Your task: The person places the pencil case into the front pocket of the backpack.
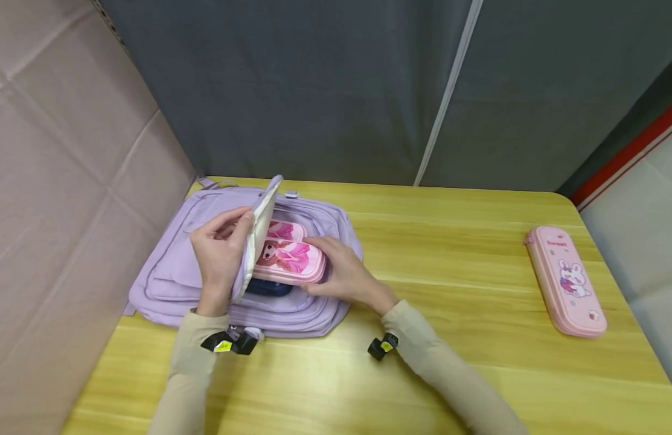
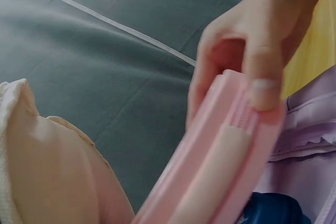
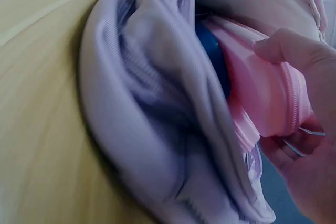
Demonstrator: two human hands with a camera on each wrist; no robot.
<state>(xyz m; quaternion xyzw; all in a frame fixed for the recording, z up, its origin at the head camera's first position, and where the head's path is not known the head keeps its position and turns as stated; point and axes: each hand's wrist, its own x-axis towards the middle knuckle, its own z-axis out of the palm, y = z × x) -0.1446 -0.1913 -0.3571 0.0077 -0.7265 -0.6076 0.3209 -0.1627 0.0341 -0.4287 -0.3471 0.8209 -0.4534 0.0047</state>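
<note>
A lilac backpack (image 1: 169, 266) lies on the table at the left, its front pocket open. My left hand (image 1: 218, 251) pinches the edge of the pocket's flap (image 1: 264, 220) and holds it raised. With thumb and fingers, my right hand (image 1: 348, 273) grips the right end of a pink pencil case (image 1: 294, 261) printed with a doll-like figure. Another pink pencil case (image 1: 296, 231) shows just behind it in the pocket. A dark blue object (image 2: 275, 209) sits below the gripped case, mostly hidden. The left ends of both cases are behind the flap.
A third pink pencil case (image 1: 572, 281), with a rabbit picture, lies on the right side of the wooden table (image 1: 455, 260). A grey curtain (image 1: 314, 90) hangs behind the table, and a pale cloth wall (image 1: 69, 181) stands at the left.
</note>
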